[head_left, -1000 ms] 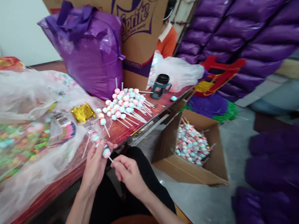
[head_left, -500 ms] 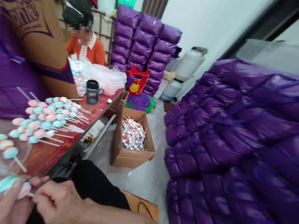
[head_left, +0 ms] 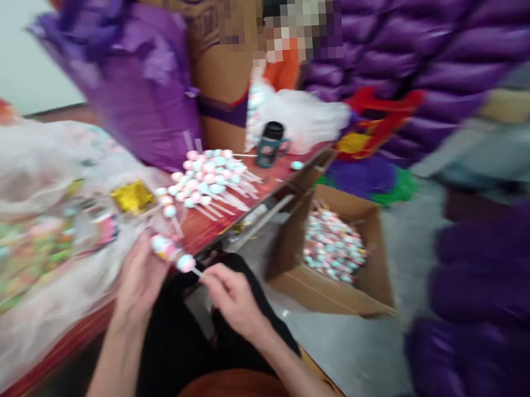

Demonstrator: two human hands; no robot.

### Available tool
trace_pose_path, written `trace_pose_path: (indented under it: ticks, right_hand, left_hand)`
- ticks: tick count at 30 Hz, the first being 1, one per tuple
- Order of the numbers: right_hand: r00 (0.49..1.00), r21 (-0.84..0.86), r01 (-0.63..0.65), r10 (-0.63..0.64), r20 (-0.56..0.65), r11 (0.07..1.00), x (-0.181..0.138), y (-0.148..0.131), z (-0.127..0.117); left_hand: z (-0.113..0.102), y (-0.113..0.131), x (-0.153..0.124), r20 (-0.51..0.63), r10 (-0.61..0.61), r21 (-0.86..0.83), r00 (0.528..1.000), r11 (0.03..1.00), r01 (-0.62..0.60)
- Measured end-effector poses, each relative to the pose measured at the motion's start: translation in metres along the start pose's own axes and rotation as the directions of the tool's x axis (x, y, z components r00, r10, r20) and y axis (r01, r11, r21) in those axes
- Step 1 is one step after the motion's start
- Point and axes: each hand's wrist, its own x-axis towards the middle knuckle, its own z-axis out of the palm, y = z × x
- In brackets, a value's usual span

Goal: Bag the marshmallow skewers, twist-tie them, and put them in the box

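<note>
Over my lap is a marshmallow skewer (head_left: 186,262), its pink, blue and yellowish pieces threaded on a white stick. My right hand (head_left: 231,295) pinches the stick's lower end. Around the upper marshmallows my left hand (head_left: 139,272) is closed, its fingers partly hidden and blurred. Just beyond, a single skewer (head_left: 169,210) lies at the edge of clear plastic on the red table (head_left: 204,226). Next to it is a pile of marshmallow skewers (head_left: 209,175), sticks pointing toward the table's near edge.
A cardboard box (head_left: 343,295) of wrapped sweets stands on the floor at the right. A lidded mug (head_left: 270,144) and white plastic bags (head_left: 314,114) are farther along the table. Purple bundles (head_left: 489,268) rise at the right. A person in orange (head_left: 284,65) sits behind.
The view has swung left, bringing the table's left side and both my forearms into sight. The skewer stays between my hands, now with more of its lower end showing.
</note>
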Motion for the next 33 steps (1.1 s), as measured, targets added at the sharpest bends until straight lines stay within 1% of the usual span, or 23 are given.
trace_pose_path:
  ticks: [1, 2, 3, 5, 6, 10, 14, 16, 18, 20, 22, 25, 27, 30, 33]
  right_hand:
    - [0.999, 0.068, -0.050, 0.049, 0.021, 0.996, 0.005, 0.001, 0.000]
    - [0.995, 0.129, -0.081, 0.073, 0.067, 0.988, 0.010, 0.002, 0.002]
    - [0.989, 0.170, -0.111, 0.092, 0.115, 0.979, 0.015, 0.003, 0.005]
    - [0.975, 0.223, -0.156, 0.113, 0.191, 0.962, 0.022, 0.002, 0.015]
    - [0.969, 0.237, -0.175, 0.126, 0.211, 0.956, 0.024, 0.002, 0.020]
    - [0.961, 0.275, -0.226, 0.168, 0.217, 0.934, 0.022, 0.003, 0.031]
    - [0.944, 0.287, -0.277, 0.203, 0.262, 0.917, 0.018, 0.008, 0.028]
    - [0.939, 0.276, -0.288, 0.213, 0.272, 0.917, 0.018, 0.010, 0.028]
    - [0.939, 0.274, -0.290, 0.217, 0.265, 0.917, 0.020, 0.010, 0.033]
    - [0.953, 0.276, -0.259, 0.198, 0.230, 0.926, 0.023, 0.008, 0.041]
    - [0.975, 0.243, -0.179, 0.139, 0.173, 0.953, 0.026, 0.005, 0.048]
    - [0.992, 0.110, -0.045, 0.032, 0.121, 0.993, 0.026, 0.001, 0.052]
    - [0.992, 0.027, -0.014, 0.011, 0.126, 1.000, 0.024, 0.000, 0.050]
    - [0.986, -0.059, -0.008, 0.017, 0.163, 0.998, 0.019, 0.001, 0.043]
    - [0.981, -0.144, 0.059, -0.031, 0.189, 0.988, 0.019, 0.005, 0.037]
  left_hand:
    - [-0.003, 0.004, -0.003, 0.023, -0.011, 0.033, 1.000, 0.999, 0.011]
    - [-0.005, 0.005, -0.005, 0.017, -0.005, 0.034, 1.000, 0.999, 0.004]
    - [-0.006, 0.004, -0.006, 0.005, -0.027, 0.033, 1.000, 0.999, 0.027]
    - [-0.007, 0.000, -0.007, -0.025, -0.032, 0.015, 0.999, 0.999, 0.032]
    - [-0.008, -0.001, -0.007, -0.033, -0.033, 0.006, 0.999, 0.999, 0.033]
    - [-0.016, 0.003, -0.008, -0.040, -0.039, -0.019, 0.998, 0.999, 0.038]
    - [-0.027, 0.011, -0.007, -0.100, -0.028, -0.053, 0.995, 0.998, 0.022]
    - [-0.028, 0.010, -0.008, -0.119, -0.032, -0.055, 0.992, 0.998, 0.025]
    - [-0.027, 0.007, -0.010, -0.114, -0.028, -0.042, 0.993, 0.999, 0.024]
    - [-0.024, 0.002, -0.014, -0.100, -0.009, -0.028, 0.995, 1.000, 0.007]
    - [-0.022, 0.000, -0.017, -0.096, 0.008, -0.030, 0.995, 0.999, -0.011]
    - [-0.024, 0.002, -0.016, -0.087, 0.008, -0.027, 0.996, 1.000, -0.011]
    - [-0.028, 0.005, -0.013, -0.086, 0.018, -0.017, 0.996, 1.000, -0.019]
    - [-0.035, 0.010, -0.010, -0.119, 0.021, -0.030, 0.993, 0.999, -0.025]
    - [-0.039, 0.012, -0.010, -0.148, -0.001, -0.045, 0.989, 0.999, -0.006]
